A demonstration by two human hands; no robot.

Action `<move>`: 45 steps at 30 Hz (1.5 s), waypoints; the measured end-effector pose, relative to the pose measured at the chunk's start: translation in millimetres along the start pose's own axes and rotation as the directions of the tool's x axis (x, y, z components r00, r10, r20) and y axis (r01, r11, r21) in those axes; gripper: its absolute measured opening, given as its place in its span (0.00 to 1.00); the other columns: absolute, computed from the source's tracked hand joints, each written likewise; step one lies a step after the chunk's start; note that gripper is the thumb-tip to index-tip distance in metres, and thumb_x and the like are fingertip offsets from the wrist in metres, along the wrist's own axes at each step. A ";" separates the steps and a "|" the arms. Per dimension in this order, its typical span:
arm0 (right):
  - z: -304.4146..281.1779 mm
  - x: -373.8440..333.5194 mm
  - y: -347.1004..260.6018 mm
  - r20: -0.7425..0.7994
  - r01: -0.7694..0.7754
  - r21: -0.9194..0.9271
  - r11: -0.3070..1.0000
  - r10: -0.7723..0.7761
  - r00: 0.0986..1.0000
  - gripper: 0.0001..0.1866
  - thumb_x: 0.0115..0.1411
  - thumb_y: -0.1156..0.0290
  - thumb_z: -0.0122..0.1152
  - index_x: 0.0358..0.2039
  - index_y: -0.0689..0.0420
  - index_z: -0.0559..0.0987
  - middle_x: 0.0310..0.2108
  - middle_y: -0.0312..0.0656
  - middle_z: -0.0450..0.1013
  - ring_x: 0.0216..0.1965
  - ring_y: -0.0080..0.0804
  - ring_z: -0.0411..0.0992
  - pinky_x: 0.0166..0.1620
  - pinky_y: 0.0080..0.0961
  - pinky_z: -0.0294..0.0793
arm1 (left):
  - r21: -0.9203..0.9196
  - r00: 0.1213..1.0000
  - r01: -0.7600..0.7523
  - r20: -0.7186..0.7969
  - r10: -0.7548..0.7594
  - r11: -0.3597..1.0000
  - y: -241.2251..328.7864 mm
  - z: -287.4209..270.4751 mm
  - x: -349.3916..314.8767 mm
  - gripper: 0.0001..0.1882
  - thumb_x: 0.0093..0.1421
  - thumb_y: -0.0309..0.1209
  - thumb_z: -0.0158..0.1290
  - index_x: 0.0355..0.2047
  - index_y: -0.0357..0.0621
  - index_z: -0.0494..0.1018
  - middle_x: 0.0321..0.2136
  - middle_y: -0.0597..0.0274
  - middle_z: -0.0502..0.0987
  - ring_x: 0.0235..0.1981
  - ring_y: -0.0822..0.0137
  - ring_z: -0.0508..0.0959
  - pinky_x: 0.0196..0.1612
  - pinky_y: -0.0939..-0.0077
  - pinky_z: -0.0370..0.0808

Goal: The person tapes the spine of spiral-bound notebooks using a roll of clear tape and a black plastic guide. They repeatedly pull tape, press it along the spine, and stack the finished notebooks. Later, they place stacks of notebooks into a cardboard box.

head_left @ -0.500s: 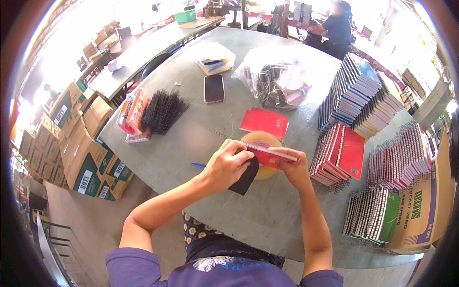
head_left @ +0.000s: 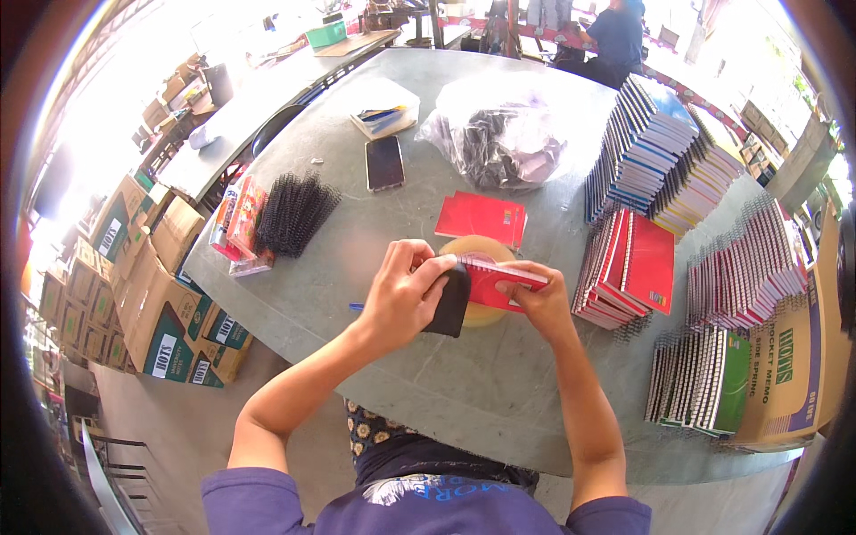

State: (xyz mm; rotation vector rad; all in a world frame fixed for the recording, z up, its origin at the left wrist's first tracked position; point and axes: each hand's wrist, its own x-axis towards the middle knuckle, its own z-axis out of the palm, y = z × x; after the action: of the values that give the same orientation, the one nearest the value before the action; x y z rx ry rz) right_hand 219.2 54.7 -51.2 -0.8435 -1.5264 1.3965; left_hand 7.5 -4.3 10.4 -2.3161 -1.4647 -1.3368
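A small red spiral notebook (head_left: 495, 283) is held between my two hands above the table, its coiled edge facing away from me. My right hand (head_left: 539, 299) grips its right end, thumb on the cover. At its left end, my left hand (head_left: 406, 290) is closed, fingertips pinched by the end of the coil. A black flap-like piece (head_left: 451, 303) hangs from the left fingers, overlapping the notebook; its kind is unclear. Beneath the notebook lies a roll of clear yellowish tape (head_left: 481, 318), partly covered. More red notebooks (head_left: 481, 218) lie just beyond it.
Stacked blue notebooks (head_left: 642, 147), red notebooks (head_left: 624, 267) and green notebooks (head_left: 700, 379) stand right, near a carton (head_left: 789, 374). Black coils (head_left: 296, 214) lie left. Farther back are a phone (head_left: 385, 163), a plastic box (head_left: 388, 111) and a plastic bag (head_left: 495, 138). A person (head_left: 615, 40) sits beyond.
Both hands have shifted slightly away from me with the notebook. Its red cover now tilts more into view, and the black piece has swung up against its left end.
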 end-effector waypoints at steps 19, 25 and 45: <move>12.5 1.3 5.5 0.108 0.023 0.022 0.999 -0.025 0.994 0.15 0.51 0.76 0.66 0.41 0.62 0.78 0.36 0.35 0.77 0.37 0.18 0.72 0.43 0.18 0.71 | -0.051 0.927 0.147 -0.340 -0.156 0.988 4.4 -13.9 20.4 0.13 0.45 0.20 0.61 0.33 0.42 0.76 0.32 0.57 0.72 0.32 0.61 0.73 0.37 0.71 0.73; 10.9 2.6 2.7 0.131 0.040 -0.037 0.999 -0.035 0.991 0.14 0.53 0.78 0.63 0.42 0.62 0.78 0.36 0.34 0.77 0.37 0.17 0.71 0.43 0.17 0.71 | -0.053 0.989 0.036 -0.141 -0.043 0.998 11.7 -15.6 21.0 0.13 0.45 0.20 0.60 0.33 0.41 0.75 0.31 0.55 0.71 0.35 0.57 0.72 0.37 0.68 0.73; 9.3 2.8 5.9 0.222 0.102 -0.086 0.991 -0.081 0.972 0.16 0.60 0.84 0.48 0.47 0.62 0.75 0.42 0.34 0.74 0.43 0.19 0.67 0.49 0.18 0.67 | -0.191 0.972 -0.128 0.172 0.161 0.973 16.4 30.2 1.3 0.11 0.44 0.20 0.60 0.30 0.42 0.75 0.30 0.59 0.73 0.36 0.57 0.74 0.40 0.66 0.72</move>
State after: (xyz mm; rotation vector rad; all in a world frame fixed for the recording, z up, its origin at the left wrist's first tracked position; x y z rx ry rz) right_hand 209.2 54.4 -56.5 -0.6848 -1.7901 1.3927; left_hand 39.0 2.6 -1.4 -2.6687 -1.2346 -1.2913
